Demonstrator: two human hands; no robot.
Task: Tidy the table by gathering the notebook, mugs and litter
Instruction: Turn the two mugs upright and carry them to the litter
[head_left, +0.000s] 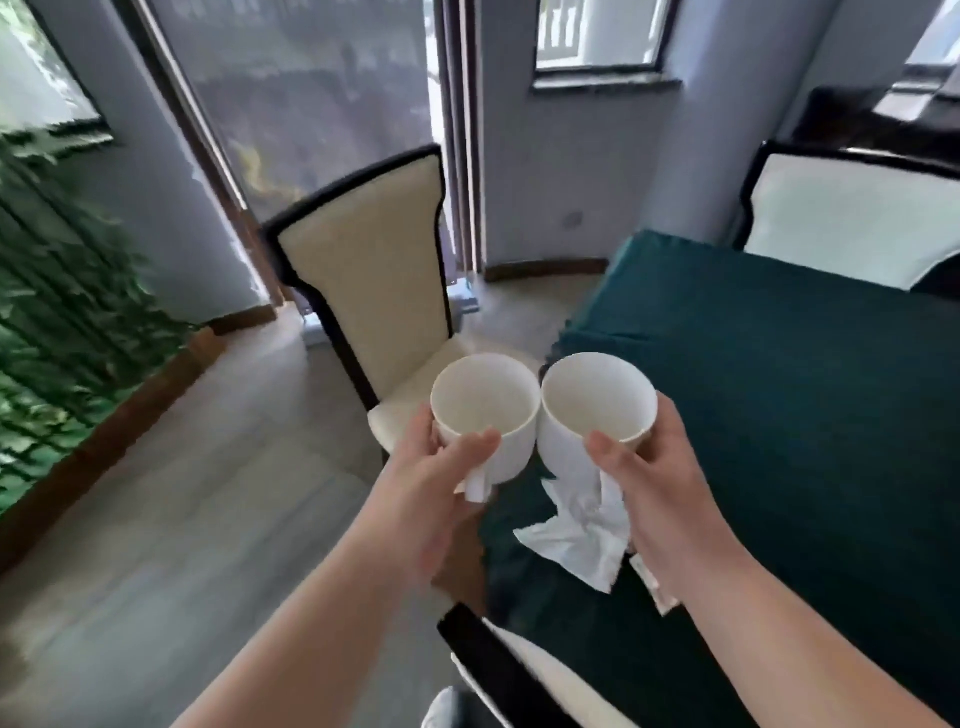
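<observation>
Two empty white mugs are held side by side in the air, rims touching, just off the table's left corner. My left hand grips the left mug by its handle, with a scrap of white paper pinched under the fingers. My right hand grips the right mug, and crumpled white tissue hangs from that same hand below the mug. No notebook is in view.
The table with a dark green cloth fills the right side. A cream chair with a black frame stands beyond the mugs, another chair at the far side, and a third chair back just below my arms. Green plants line the left wall.
</observation>
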